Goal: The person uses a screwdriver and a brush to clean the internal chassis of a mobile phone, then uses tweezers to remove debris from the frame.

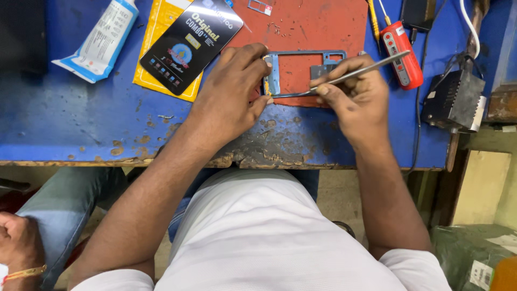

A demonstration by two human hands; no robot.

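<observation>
Metal tweezers (pixel 344 78) pinched in right hand (pixel 358 99), tips pointing left, left hand (pixel 231 91) gripping blue phone frame (pixel 301 73)

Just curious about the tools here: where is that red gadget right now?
The red gadget lies on the blue table at upper right, just beyond the right hand, beside the red mat.

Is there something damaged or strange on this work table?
Yes. The blue table is badly worn: paint has flaked off along its front edge below the hands, baring dark patches. The phone frame held by the left hand is an empty shell, lying on a scratched red mat.
</observation>
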